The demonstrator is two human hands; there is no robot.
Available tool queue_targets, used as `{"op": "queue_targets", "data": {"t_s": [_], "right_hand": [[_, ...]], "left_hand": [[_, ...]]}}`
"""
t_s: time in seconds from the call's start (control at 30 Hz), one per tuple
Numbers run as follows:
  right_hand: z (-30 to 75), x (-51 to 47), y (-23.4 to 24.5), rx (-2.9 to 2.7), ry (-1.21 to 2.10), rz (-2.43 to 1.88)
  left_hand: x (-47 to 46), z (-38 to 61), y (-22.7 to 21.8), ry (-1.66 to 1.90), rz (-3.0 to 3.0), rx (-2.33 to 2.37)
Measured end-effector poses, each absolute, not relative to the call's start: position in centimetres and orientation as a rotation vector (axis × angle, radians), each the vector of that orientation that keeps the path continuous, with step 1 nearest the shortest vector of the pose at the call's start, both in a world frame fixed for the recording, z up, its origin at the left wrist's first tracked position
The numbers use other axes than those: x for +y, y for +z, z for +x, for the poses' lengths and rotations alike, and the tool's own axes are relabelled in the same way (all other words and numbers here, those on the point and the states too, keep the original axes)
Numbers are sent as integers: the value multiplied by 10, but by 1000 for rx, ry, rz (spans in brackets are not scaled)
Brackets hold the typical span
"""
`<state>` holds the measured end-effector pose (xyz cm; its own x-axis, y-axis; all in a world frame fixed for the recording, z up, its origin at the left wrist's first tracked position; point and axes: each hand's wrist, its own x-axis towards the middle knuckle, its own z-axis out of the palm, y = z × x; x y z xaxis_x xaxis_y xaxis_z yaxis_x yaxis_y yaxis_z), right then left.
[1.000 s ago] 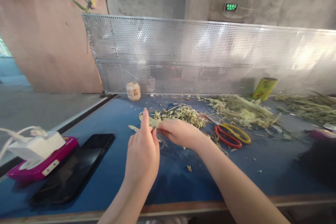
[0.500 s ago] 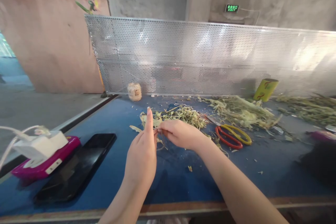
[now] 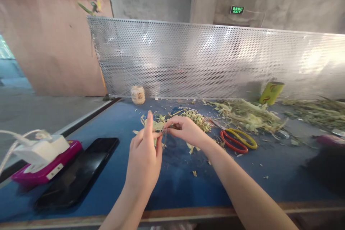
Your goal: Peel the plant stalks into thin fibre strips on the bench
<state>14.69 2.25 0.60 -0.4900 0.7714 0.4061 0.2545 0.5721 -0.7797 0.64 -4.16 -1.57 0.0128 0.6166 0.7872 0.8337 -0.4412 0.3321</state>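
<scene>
Over the blue table point(image 3: 175, 183) my two hands meet at a thin pale green strip of plant fibre point(image 3: 157, 126). My left hand point(image 3: 145, 158) pinches it with the index finger pointing up. My right hand point(image 3: 185, 131) is closed on the same strip from the right. Just behind the hands lies a small heap of green plant trimmings point(image 3: 188, 116). Red and yellow scissors point(image 3: 237, 139) lie on the table to the right of my right wrist.
A black phone point(image 3: 81, 172) and a magenta device with a white charger point(image 3: 43, 158) lie at the left. A perforated metal screen point(image 3: 215, 61) closes the back. A twine roll point(image 3: 137, 94), a yellow-green tube point(image 3: 271, 92) and long heaps of stems point(image 3: 248, 115) lie along it.
Both hands have lifted a little and moved slightly away from me with the strip. My right hand has turned, its fingers now higher. A few scraps show on the table under it.
</scene>
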Motion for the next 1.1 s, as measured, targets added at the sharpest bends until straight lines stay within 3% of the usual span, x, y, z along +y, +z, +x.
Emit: {"op": "queue_targets", "data": {"t_s": [0.17,0.6,0.83,1.1], "right_hand": [[147,18,10,-2051,1007,-657],[152,17,17,-2332,664,-574],[154,13,21,-2209,928,-465],[159,13,22,-2083,1074,-458]], "left_hand": [[-39,4,-12,-1458,-2159,-1481],[-44,2,-10,-1608,-2332,-1632],[-45,-1,-10,-1883,-2169,-1591],[-46,-2,-9,-1951,-2130,-1531]]}}
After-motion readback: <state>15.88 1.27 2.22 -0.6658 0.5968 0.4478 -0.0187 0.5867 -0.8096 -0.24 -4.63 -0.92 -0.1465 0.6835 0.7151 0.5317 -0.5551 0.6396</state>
